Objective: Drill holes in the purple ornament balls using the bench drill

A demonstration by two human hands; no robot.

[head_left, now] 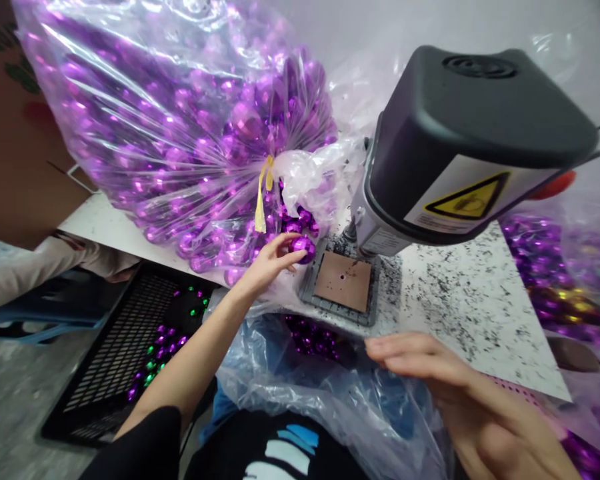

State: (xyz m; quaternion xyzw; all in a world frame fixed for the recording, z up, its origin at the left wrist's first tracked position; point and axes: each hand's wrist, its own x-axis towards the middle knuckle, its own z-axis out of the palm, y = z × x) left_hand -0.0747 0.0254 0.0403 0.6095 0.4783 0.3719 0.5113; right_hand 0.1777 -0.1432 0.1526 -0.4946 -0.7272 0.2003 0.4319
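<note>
My left hand point(276, 259) has its thumb and fingers closed around a shiny purple ball point(303, 249), just left of the drill press base. Several more purple balls point(300, 221) lie right behind it, at the mouth of a plastic bag. The black drill press point(460, 133) stands over a square brown board point(344, 281) with a small hole, set on its grey base point(364, 316). My right hand point(430, 367) is at the table's front edge, fingers stretched out and holding nothing. In my lap, an opened clear bag point(300, 393) has purple pieces inside.
A big clear bag of purple balls point(180, 133), tied with yellow ribbon point(261, 200), fills the left of the white table point(460, 313). Dark shavings litter the tabletop. A black crate point(100, 380) with purple and green balls sits below left. More bagged purple balls point(535, 253) lie at right.
</note>
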